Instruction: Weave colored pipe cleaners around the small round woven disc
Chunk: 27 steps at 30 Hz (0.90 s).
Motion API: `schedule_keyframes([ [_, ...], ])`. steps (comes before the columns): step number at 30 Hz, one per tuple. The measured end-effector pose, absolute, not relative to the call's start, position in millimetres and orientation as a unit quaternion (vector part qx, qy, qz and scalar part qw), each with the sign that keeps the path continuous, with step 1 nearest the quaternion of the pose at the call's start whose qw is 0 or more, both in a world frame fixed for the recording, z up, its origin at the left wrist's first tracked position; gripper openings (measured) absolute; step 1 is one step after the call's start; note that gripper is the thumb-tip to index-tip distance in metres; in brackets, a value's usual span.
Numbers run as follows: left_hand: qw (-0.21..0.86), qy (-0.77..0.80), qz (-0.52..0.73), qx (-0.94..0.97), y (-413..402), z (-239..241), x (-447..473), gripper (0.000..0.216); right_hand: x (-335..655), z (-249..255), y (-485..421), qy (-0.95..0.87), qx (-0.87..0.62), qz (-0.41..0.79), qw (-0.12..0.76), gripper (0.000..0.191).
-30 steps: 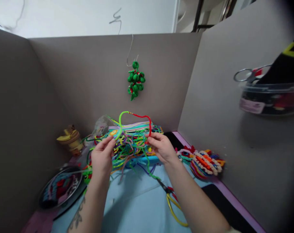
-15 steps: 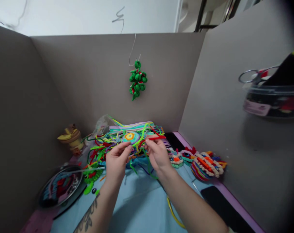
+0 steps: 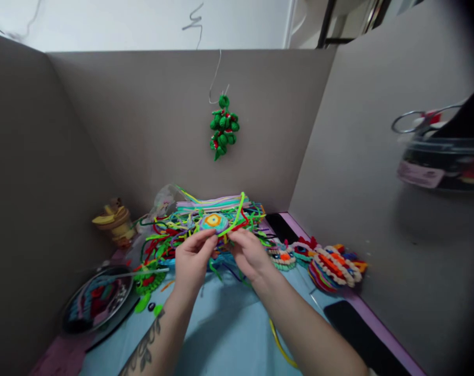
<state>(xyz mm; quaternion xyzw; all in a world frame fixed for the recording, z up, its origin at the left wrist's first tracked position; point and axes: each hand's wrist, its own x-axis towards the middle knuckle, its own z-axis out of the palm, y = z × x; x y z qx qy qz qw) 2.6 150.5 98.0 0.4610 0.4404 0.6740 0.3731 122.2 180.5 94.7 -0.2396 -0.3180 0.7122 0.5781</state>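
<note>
pinching near the front of a tangled heap of many-coloured fuzzy strands (image 3: 167, 241), both bare hands are working close together, their fingertips almost meeting. the left hand (image 3: 195, 255) is keeping thumb and forefinger together at the lower edge of a small round disc in turquoise with a yellow and orange centre (image 3: 214, 221), seemingly gripping it. the right hand (image 3: 248, 254) is closing its fingers just beside, apparently on the lower part of a lime-green fuzzy strand (image 3: 239, 208), whose free end is rising up and to the right; whether those fingers are also catching the red fuzzy strand (image 3: 243, 224) is staying hidden. the disc is sitting right at the left fingertips, in front of the heap and above the light blue cloth-like surface (image 3: 229, 334). the likeliest trouble is coming from that crowding: with loose strands lying directly behind the fingers, a stray one could be snagging on the work, or the red one could be crossing and twisting with the lime-green. a light pinch on so narrow an edge could also be letting the disc turn or slip if the right hand is pulling harder than the left is bracing
</note>
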Motion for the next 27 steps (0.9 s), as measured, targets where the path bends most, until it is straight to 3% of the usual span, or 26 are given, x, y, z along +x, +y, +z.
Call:
schedule_keyframes([
  [5,0.371,0.437,0.635,0.518,151.5,93.8,-0.8,0.025,129.0,86.5,190.1,-0.291,-0.2,0.776,0.523,0.003],
  [9,0.332,0.441,0.605,0.574,152.3,94.8,-7.2,0.025,131.2,84.6,191.6,-0.293,-0.195,0.802,0.482,0.01],
  [15,0.29,0.462,0.614,0.571,154.5,94.6,-10.4,0.024,124.6,84.8,186.9,-0.377,-0.249,0.72,0.527,0.01],
  [20,0.236,0.505,0.652,0.514,156.9,89.7,-5.9,0.03,120.0,87.1,178.2,-0.505,-0.369,0.447,0.639,0.011],
  [23,0.253,0.507,0.649,0.507,156.6,88.7,-3.4,0.033,121.7,88.3,171.3,-0.66,-0.385,0.201,0.613,0.005],
  [27,0.258,0.496,0.649,0.517,154.5,89.4,-3.4,0.033,125.0,85.7,167.9,-0.744,-0.375,-0.01,0.553,0.023],
])
